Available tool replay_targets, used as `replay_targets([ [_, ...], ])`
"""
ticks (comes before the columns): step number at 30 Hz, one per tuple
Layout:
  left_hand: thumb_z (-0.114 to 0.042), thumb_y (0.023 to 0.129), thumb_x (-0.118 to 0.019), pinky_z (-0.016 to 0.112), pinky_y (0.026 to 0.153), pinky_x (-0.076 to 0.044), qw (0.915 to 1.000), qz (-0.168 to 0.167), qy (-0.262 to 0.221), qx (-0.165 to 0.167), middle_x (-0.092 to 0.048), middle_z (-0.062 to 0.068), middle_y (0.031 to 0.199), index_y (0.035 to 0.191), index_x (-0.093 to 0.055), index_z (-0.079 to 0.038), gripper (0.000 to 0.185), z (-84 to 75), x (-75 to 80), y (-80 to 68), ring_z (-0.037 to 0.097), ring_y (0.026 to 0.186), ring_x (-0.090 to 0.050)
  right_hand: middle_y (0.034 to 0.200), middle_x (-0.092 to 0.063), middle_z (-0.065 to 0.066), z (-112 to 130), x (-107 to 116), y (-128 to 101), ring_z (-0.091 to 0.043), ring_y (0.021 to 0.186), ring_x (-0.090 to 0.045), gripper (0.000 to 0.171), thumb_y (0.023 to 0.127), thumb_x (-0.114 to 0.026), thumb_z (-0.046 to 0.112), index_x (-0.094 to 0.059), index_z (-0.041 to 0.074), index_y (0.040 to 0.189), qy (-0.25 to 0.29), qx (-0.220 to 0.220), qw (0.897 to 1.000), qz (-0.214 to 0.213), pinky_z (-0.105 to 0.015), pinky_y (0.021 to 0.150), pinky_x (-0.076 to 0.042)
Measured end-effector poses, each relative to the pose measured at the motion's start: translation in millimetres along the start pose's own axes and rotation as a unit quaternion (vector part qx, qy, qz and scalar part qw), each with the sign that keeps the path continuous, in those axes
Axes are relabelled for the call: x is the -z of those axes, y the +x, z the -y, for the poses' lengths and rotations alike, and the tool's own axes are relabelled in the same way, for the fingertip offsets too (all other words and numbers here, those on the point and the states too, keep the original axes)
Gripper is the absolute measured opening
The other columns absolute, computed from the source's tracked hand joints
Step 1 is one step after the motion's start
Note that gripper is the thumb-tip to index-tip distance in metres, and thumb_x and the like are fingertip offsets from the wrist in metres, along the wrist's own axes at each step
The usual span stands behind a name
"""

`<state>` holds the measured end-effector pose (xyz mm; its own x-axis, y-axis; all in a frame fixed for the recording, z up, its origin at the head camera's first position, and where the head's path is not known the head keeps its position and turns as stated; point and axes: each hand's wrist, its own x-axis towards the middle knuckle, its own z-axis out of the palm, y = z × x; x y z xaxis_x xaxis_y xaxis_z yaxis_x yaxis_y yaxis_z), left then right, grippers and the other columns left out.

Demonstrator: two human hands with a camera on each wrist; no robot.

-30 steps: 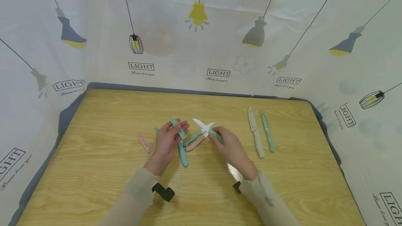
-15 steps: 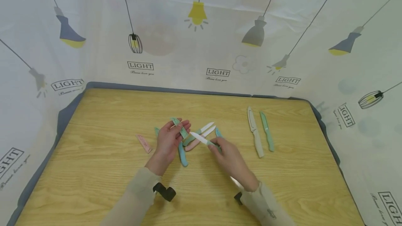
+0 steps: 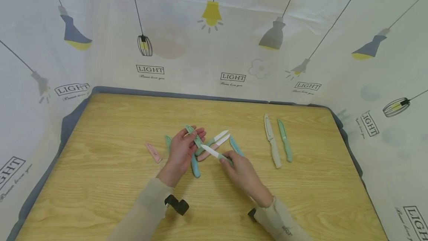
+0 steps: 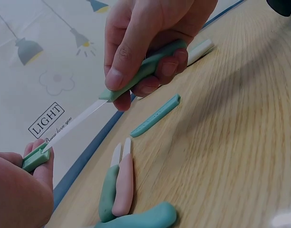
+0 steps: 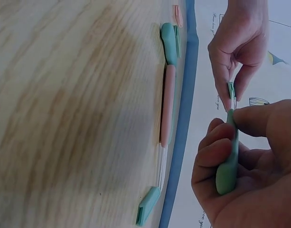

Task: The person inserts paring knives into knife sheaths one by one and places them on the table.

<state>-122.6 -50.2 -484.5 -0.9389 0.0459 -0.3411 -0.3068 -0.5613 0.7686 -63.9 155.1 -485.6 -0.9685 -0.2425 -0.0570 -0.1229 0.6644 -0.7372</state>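
The right hand [image 3: 242, 170] grips a green-handled white-bladed knife [image 4: 136, 78], the left hand [image 3: 180, 151] pinches its green plastic sheath [image 3: 194, 137]; a misaligned tip (barely entered) could nick fingers.

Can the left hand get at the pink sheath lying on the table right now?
Probably not yet: the pink sheath lies unobstructed just beside the left hand, but that hand already pinches a green sheath.

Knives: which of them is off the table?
The green-handled knife in the right hand, its white blade tip at the green sheath the left hand holds; the others lie flat.

head above, wrists close — shared hands [image 3: 214, 155]
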Motion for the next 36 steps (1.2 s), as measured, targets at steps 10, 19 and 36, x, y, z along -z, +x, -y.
replay_targets([
  [10,-0.003,0.109,-0.047,0.035,0.104,-0.055,0.9999,0.009,0.009,-0.003,-0.063,0.023,0.133,0.147,-0.038,0.009,0.041,2.9,-2.7,-0.6,0.029,0.122,-0.066,0.069,-0.055,0.009,6,-4,-3,-0.004,0.053,-0.043,0.019,0.102,-0.068,0.019,-0.072,0.003,0.111,-0.016,0.004,1.0,-0.019,-0.02,0.045,-0.038],
  [19,-0.002,0.109,-0.047,0.034,0.104,-0.055,0.9999,0.008,0.013,-0.006,-0.06,0.026,0.137,0.148,-0.038,0.01,0.041,4.3,-4.0,-0.2,0.03,0.124,-0.065,0.067,-0.056,0.009,12,-5,-4,-0.003,0.051,-0.043,0.021,0.102,-0.068,0.018,-0.073,0.0,0.112,-0.001,0.009,1.0,-0.013,-0.019,0.042,-0.036],
  [36,-0.003,0.11,-0.046,0.033,0.104,-0.055,0.9999,0.009,0.001,-0.008,-0.052,0.031,0.145,0.149,-0.036,0.01,0.043,4.4,-8.2,-1.2,0.03,0.126,-0.063,0.065,-0.059,0.009,19,-12,-3,-0.003,0.052,-0.05,0.019,0.104,-0.064,0.015,-0.072,-0.002,0.11,0.037,0.015,0.999,0.008,-0.019,0.042,-0.039],
])
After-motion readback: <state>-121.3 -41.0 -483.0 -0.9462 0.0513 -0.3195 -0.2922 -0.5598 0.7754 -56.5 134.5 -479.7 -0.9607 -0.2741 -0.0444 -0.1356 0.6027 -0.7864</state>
